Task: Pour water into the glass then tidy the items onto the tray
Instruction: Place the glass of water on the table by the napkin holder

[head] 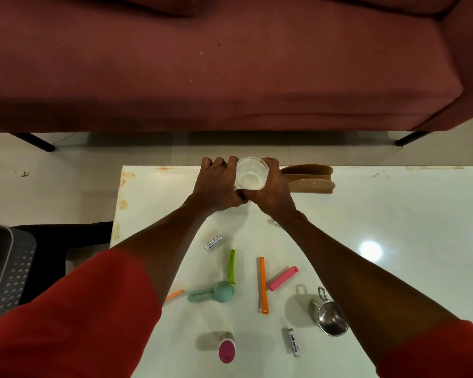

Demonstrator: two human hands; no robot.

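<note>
- Sofa [230, 64], dark red, beyond the table's far edge.
- Table [393, 227], white and glossy, carrying all the small items.
- Tray [311, 184], tan, at the table's far edge, just right of the hands.
- Left hand [216, 184] and right hand [271, 186], fingers curled round the glass from either side, both gripping it.
- Glass [251, 174], clear, upright, held between both hands near the far edge, touching or just beside the tray's left end.
- Steel cup [331, 317], near right, on its side.
- Clips: orange clip [263, 285], pink clip [284, 278], green clip [232, 266], lying apart at the centre.
- Two batteries [213, 242], white, well apart.
</note>
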